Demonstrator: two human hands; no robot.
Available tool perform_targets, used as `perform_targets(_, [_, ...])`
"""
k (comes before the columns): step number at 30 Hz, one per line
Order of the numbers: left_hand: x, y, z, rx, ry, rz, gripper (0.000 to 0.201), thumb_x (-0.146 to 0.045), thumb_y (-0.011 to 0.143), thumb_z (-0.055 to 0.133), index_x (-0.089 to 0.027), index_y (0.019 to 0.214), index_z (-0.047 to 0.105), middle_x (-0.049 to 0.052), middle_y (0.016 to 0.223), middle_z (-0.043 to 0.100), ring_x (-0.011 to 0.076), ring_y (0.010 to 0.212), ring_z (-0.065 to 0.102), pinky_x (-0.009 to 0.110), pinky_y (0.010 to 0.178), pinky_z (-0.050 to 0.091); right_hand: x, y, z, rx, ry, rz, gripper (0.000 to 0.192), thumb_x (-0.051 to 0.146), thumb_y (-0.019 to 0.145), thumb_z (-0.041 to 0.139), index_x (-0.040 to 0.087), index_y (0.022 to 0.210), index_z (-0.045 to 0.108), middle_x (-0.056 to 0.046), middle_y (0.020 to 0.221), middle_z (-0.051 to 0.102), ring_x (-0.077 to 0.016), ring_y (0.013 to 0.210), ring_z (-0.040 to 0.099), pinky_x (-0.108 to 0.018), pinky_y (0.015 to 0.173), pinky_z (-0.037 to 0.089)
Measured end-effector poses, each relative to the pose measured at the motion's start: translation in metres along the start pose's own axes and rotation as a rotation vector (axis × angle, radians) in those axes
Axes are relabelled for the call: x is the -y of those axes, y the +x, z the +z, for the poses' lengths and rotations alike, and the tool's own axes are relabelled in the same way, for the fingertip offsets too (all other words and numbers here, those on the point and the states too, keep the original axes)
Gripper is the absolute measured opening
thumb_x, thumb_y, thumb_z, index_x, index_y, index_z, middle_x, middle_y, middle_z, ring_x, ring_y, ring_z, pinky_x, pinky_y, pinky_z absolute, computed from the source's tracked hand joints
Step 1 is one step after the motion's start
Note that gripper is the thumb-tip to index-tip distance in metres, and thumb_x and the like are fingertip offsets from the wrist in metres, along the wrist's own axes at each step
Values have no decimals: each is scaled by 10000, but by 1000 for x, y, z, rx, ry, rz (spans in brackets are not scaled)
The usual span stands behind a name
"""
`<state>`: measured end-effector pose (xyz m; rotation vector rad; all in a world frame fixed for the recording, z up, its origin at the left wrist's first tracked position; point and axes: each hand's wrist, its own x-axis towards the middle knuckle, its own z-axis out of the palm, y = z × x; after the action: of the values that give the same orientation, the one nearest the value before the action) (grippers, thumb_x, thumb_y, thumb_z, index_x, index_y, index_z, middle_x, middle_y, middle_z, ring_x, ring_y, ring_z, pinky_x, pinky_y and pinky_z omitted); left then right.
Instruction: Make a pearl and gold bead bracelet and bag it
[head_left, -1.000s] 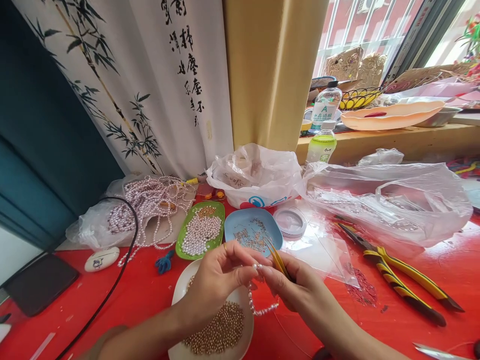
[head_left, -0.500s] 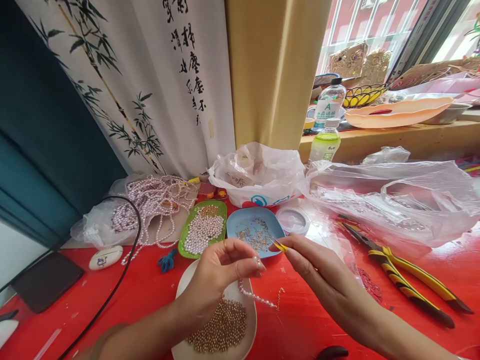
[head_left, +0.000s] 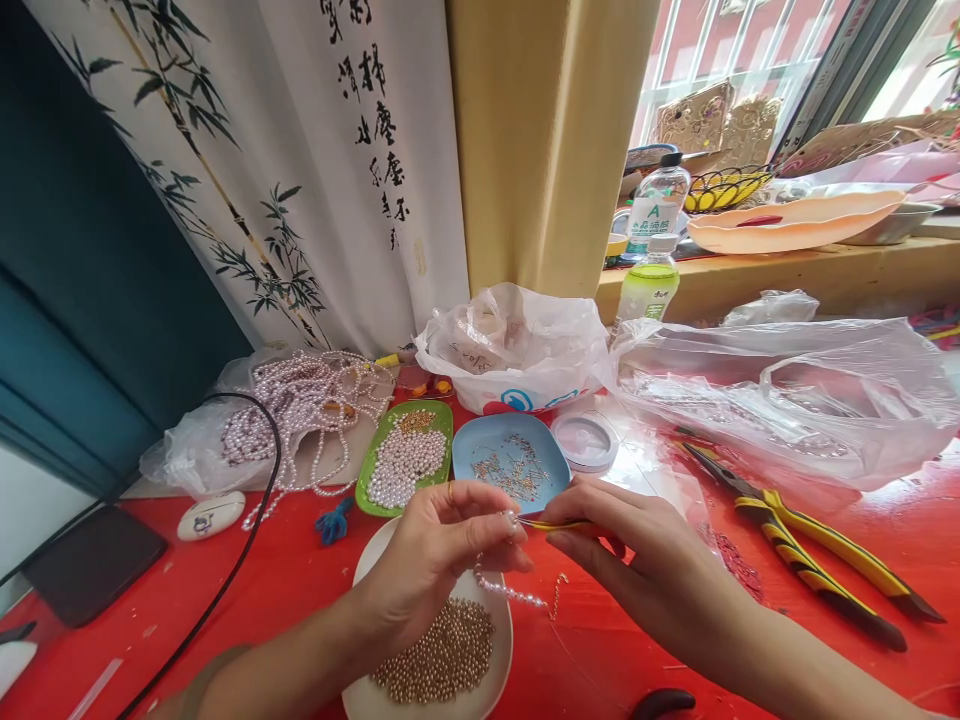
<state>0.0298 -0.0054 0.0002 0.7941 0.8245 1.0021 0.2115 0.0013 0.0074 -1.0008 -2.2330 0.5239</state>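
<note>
My left hand (head_left: 439, 545) is closed, thumb and forefinger pinching the end of a pearl bead strand (head_left: 514, 592). The strand hangs down over the rim of a white dish (head_left: 501, 660) of gold beads (head_left: 442, 655) and ends in a short gold chain (head_left: 556, 595). Yellow tweezers (head_left: 559, 525) are gripped in my right hand (head_left: 630, 545), their tip touching or nearly touching the beads at my left fingertips. Just beyond are a green tray (head_left: 363, 492) of pearls and gold beads and a blue tray (head_left: 471, 440) with small metal pins.
Large yellow-black pliers (head_left: 817, 560) lie at right, near a clear plastic bag (head_left: 795, 390). A white bag (head_left: 517, 350) stands behind the trays. Bead strings (head_left: 300, 400), a blue tassel (head_left: 334, 522), a black cable (head_left: 255, 540) and a dark phone-like slab (head_left: 94, 562) are at left.
My right hand has brought the tweezers left, out from over the blue tray to my left fingertips, and they now lie nearly level. The left hand has hardly moved.
</note>
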Motion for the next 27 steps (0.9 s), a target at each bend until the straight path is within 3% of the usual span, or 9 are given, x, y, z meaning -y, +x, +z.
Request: perform_targets(27, [0,-1,-3,47,17,1,82,-146,608,724,-142,687,706,4,544,668,72,508,609,131,524,480,-3,-1,-3,10,64,-33,91,166,798,530,193,777,614,-2,666,629,-112,556,533,-218,501,385])
